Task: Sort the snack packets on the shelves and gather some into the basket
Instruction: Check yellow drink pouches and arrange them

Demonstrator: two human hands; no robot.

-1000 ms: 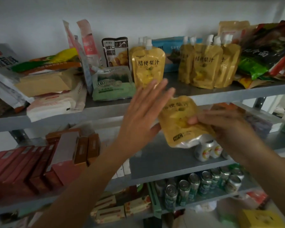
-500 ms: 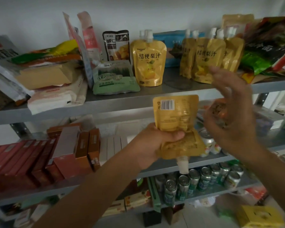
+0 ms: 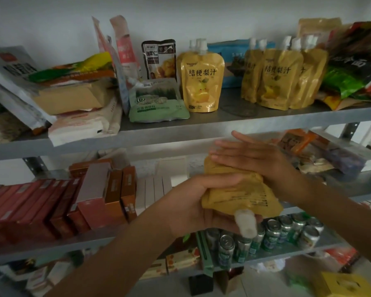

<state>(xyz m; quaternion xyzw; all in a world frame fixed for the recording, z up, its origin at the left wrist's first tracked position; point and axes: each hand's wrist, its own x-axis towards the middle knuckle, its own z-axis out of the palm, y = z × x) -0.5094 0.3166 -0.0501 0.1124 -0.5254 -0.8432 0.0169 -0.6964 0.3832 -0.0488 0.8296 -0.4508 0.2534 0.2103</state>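
My left hand [image 3: 204, 202] grips a yellow spouted juice pouch [image 3: 242, 196] in front of the middle shelf, held upside down with its white cap [image 3: 245, 225] pointing down. My right hand [image 3: 253, 156] lies flat with straight fingers on the pouch's upper end. On the top shelf [image 3: 201, 127] a matching yellow pouch [image 3: 201, 80] stands upright, and several more yellow pouches [image 3: 281, 78] stand in a cluster to its right. No basket can be made out.
The top shelf also carries a green packet [image 3: 156, 101], a dark packet [image 3: 159, 60], pink packets, stacked bags at the left and dark bags at the right. Red and orange boxes [image 3: 58, 204] fill the middle shelf at the left. Drink cans [image 3: 268, 236] stand lower down.
My left hand took the pouch over from my right hand and turned it cap down. My right hand swung up, then came down flat onto the pouch's upper end.
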